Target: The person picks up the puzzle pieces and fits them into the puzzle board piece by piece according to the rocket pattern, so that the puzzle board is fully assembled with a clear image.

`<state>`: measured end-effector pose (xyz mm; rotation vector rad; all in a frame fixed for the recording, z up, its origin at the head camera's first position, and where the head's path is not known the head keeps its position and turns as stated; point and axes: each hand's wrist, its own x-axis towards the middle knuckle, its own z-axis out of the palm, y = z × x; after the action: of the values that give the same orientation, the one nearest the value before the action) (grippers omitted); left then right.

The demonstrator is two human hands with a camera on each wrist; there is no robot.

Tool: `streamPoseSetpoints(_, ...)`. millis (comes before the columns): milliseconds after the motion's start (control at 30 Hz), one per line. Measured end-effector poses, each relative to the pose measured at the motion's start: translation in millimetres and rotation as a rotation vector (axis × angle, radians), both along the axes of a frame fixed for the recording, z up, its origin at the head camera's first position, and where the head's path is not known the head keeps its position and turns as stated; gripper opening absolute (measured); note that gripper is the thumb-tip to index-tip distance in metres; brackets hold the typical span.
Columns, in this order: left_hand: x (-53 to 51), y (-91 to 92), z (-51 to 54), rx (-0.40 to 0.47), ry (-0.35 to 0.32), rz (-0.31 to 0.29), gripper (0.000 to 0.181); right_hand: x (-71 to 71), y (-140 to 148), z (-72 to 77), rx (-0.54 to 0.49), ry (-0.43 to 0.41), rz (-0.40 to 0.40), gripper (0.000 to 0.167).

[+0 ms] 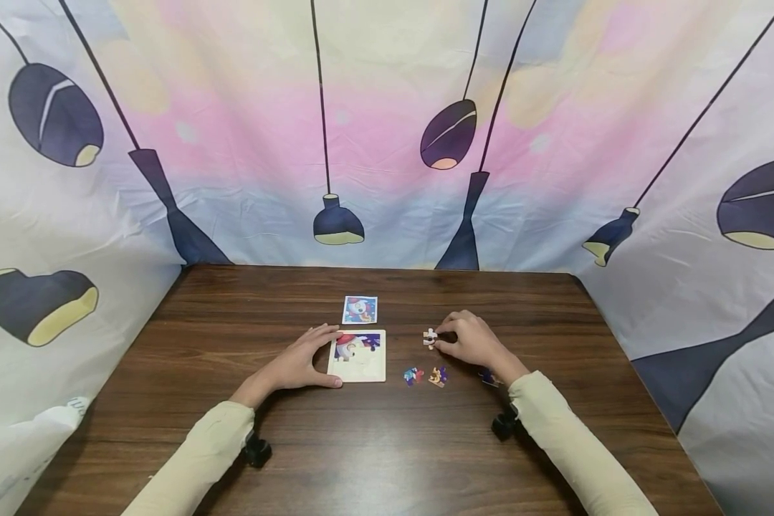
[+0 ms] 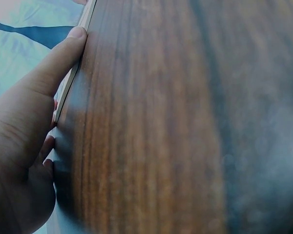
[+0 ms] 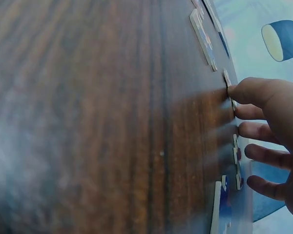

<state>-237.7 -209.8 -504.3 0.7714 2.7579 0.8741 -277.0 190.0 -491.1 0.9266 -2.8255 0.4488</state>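
A square puzzle tray point(image 1: 361, 371) lies on the table, its upper part filled with printed pieces and its lower part bare. My left hand point(image 1: 297, 360) holds the tray at its left side, thumb at the near corner and fingers at the far corner. In the left wrist view the thumb point(image 2: 63, 58) presses along the tray's edge. To the right, my right hand point(image 1: 474, 339) pinches a light-coloured puzzle piece point(image 1: 429, 339) at the table surface. The right wrist view shows its thumb point(image 3: 256, 90) against that piece, with the other fingers spread.
A small picture card point(image 1: 360, 309) lies behind the tray. Nearer me are a blue-and-red piece point(image 1: 413, 375) and an orange-and-purple piece point(image 1: 437, 377). A dark purple piece point(image 1: 488, 377) is partly hidden by my right wrist. Another piece point(image 3: 237, 161) lies beneath the right fingers.
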Motion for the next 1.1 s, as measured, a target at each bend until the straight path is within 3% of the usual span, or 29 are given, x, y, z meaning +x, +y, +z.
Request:
streamPoseSetpoints(500, 0.3, 0.5, 0.4, -0.001, -0.008, 0.008, 0.107, -1.9, -4.5, 7.1, -0.085, -0.015, 0.019, 0.030)
streamPoseSetpoints(833, 1.2, 0.5, 0.4, 0.000, -0.006, 0.008, 0.107, -2.1, -24.9, 7.0, -0.164, 0.001, 0.065, 0.029)
streamPoseSetpoints(1100, 2.0, 0.7, 1.1, -0.002, -0.006, 0.008, 0.106, 0.7, -46.4, 6.0, -0.185, -0.034, 0.109, 0.030)
